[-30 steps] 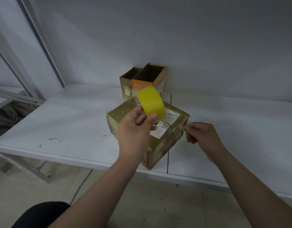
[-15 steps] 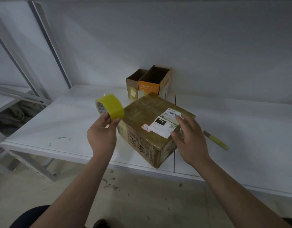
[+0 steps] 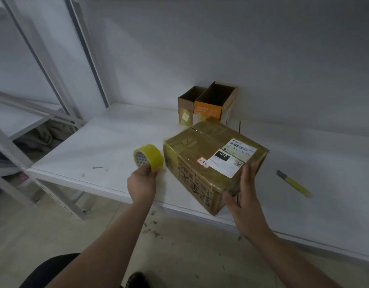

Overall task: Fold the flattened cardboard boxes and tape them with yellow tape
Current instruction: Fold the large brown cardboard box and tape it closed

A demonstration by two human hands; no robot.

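A closed cardboard box [image 3: 202, 163], wrapped in tape and bearing white shipping labels, sits on the white table [image 3: 109, 146] near its front edge. My right hand [image 3: 242, 196] grips the box's near right corner, fingers along the right side and thumb on the front. My left hand [image 3: 142, 181] holds a roll of yellow tape [image 3: 149, 156] just left of the box, low over the table.
Two open-topped small boxes [image 3: 208, 104], one brown and one orange, stand against the back wall. A yellow-handled utility knife [image 3: 294, 183] lies on the table to the right. A metal shelf frame [image 3: 55, 113] stands at the left.
My left hand has carried the tape roll from above the box down to its left side. My right hand left the knife on the table and took hold of the box's right corner.
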